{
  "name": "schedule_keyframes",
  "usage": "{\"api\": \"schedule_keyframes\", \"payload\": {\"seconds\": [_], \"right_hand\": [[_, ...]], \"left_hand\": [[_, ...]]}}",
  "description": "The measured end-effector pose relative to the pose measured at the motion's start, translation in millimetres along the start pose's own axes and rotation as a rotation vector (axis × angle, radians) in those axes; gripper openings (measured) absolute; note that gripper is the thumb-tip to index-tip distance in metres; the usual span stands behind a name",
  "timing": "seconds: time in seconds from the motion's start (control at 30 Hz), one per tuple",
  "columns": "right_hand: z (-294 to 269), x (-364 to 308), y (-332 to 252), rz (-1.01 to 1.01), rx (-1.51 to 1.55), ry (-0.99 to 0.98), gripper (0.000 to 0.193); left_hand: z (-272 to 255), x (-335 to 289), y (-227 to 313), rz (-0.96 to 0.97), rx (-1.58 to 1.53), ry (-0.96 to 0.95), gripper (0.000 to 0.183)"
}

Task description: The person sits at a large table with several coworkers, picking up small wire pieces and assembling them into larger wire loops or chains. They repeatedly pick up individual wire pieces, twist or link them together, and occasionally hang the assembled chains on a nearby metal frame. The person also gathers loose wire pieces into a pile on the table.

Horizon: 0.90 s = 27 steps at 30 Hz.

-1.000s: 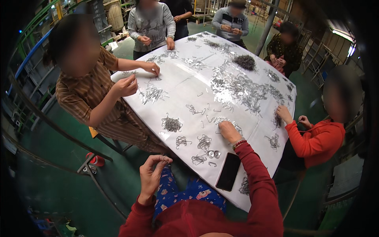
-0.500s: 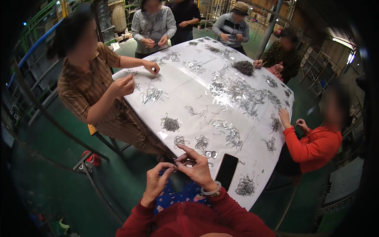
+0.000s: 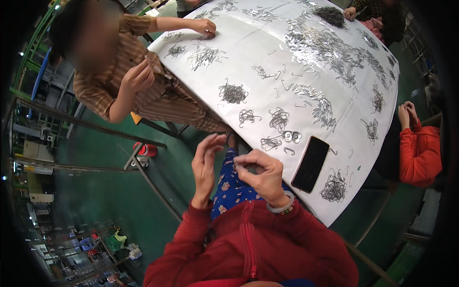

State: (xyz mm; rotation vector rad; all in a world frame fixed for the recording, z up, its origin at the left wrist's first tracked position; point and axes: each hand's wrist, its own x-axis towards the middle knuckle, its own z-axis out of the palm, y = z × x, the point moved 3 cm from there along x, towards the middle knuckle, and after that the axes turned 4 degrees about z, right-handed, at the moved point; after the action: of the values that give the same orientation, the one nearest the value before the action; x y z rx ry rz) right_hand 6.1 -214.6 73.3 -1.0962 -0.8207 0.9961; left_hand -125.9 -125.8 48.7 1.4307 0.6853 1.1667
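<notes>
Above my lap, my left hand (image 3: 205,165) is raised with its fingers stretched out and nothing visible in it. My right hand (image 3: 264,176), wearing a pale bangle (image 3: 281,204) at the wrist, has thumb and fingers curled together in a pinch; any small thing between them is too small to make out. Just beyond it, small heaps of bent wire hooks (image 3: 271,142) lie along the near edge of the white table (image 3: 229,71). Two round metal pieces (image 3: 291,137) sit beside them. A dark phone (image 3: 311,165) lies right of my right hand.
Piles of small shiny metal strips (image 3: 318,45) and more wire hooks (image 3: 233,92) cover parts of the table. A person in brown stripes (image 3: 129,62) works at the left; a person in orange (image 3: 420,153) is at the right. A metal frame (image 3: 153,182) and red container (image 3: 145,149) stand on the green floor.
My hands were together, pinching a small piece; they have come apart, and my left fingers have straightened. The view has swung downward. The person in orange has drawn their hands back from the table.
</notes>
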Motion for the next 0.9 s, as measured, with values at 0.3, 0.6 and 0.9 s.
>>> {"api": "schedule_keyframes", "payload": {"seconds": [0.3,0.6,0.9], "right_hand": [[-6.5,-12.8,8.2,0.007,-0.074,-0.038,0.018],[-1.0,-13.6,9.9,-0.021,-0.068,-0.029,0.020],[-4.4,-2.3,3.6,-0.055,-0.163,0.098,0.019]], "left_hand": [[134.8,172.4,-125.6,0.578,0.838,-0.667,0.024],[110.6,154.6,-106.6,0.433,0.777,-0.578,0.005],[13.6,19.6,38.6,-0.024,-0.062,-0.202,0.010]]}}
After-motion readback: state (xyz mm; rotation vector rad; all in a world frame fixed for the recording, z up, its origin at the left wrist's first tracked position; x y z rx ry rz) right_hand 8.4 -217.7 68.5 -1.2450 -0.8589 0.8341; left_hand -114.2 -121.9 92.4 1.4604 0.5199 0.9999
